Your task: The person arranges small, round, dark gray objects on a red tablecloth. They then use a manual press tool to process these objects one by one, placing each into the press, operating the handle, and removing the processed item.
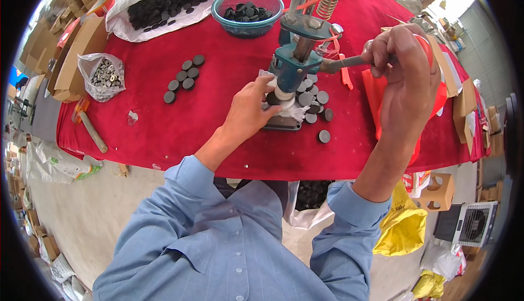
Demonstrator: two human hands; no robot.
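A green hand press (pixel 295 63) stands on the red-covered table, with a coil spring at its top. My right hand (pixel 401 63) is closed round the press's lever handle (pixel 349 63), which points out to the right. At the foot of the press, my left hand (pixel 252 103) pinches a black round disc (pixel 273 99) just under the pale ram tip (pixel 284 93). White plastic wrapping (pixel 295 112) lies round the press base there, hiding part of it. Several dark grey discs (pixel 322 97) are scattered just right of the press.
Left of the press, several discs (pixel 188 83) lie in two rows. Behind are a teal bowl (pixel 248 29) and a white sack (pixel 123 19), both holding black discs. A bag of small metal parts (pixel 103 80) and a hammer (pixel 93 131) lie at left. Red plastic (pixel 376 96) is under my right arm.
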